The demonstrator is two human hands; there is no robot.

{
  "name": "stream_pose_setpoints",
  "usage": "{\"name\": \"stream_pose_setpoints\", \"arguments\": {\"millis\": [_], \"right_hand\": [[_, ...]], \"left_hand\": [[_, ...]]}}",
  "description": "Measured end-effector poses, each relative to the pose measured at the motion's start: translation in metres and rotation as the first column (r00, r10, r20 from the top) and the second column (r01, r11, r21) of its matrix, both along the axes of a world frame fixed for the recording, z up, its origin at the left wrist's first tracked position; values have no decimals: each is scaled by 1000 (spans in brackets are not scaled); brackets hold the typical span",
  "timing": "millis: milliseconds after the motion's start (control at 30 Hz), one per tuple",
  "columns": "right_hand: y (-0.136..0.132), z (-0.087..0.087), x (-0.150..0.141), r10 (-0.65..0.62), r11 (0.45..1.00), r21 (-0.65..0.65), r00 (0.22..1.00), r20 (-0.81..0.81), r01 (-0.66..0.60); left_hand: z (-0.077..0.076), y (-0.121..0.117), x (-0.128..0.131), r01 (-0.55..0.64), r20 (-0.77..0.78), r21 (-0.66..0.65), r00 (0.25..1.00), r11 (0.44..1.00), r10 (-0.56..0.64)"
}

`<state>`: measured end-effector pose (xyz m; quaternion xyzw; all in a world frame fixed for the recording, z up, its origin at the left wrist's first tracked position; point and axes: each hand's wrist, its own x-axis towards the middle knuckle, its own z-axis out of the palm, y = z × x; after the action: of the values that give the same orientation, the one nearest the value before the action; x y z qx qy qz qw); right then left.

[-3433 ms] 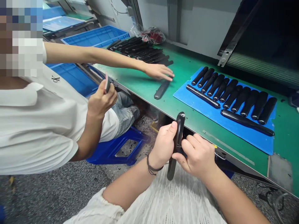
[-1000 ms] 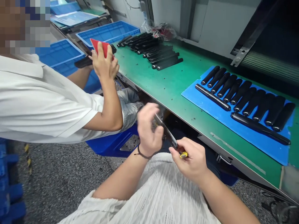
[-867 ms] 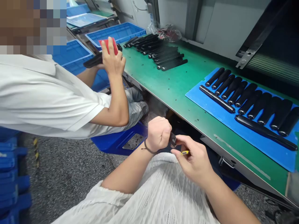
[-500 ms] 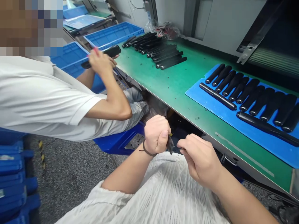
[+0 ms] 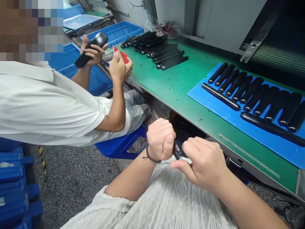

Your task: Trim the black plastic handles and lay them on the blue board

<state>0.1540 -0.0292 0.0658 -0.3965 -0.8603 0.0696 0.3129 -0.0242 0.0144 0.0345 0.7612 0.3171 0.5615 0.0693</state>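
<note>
My left hand (image 5: 161, 139) is a closed fist around a black plastic handle part (image 5: 176, 151), held over my lap below the bench edge; only its lower tip shows. My right hand (image 5: 202, 160) is closed in a pinch right against that tip, and what it holds is hidden by the fingers. On the bench to the right, a blue mat (image 5: 214, 109) carries a row of several black handle parts (image 5: 252, 95) and two long black pieces (image 5: 220, 96).
A co-worker in a white shirt sits at left, one hand holding a black part (image 5: 91, 49), the other hand (image 5: 120, 65) a red card. Another batch of black parts (image 5: 157, 49) lies at the far end of the green bench (image 5: 181, 86). Blue crates (image 5: 111, 31) stand beyond.
My left hand turned the black part from upright down into my fist, and my right hand closed in on its tip. The co-worker picked a part off the bench and raised it.
</note>
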Motion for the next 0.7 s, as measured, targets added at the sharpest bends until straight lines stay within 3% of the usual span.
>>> {"name": "stream_pose_setpoints", "arguments": {"millis": [467, 700], "right_hand": [[-7, -11, -3, -120, 968, 219, 993, -16, 121], [-13, -14, -8, -118, 952, 282, 993, -30, 122]], "left_hand": [[-8, -6, 7, -56, 103, -13, 993, 998, 57], [-12, -7, 9, -79, 93, -173, 991, 982, 96]]}}
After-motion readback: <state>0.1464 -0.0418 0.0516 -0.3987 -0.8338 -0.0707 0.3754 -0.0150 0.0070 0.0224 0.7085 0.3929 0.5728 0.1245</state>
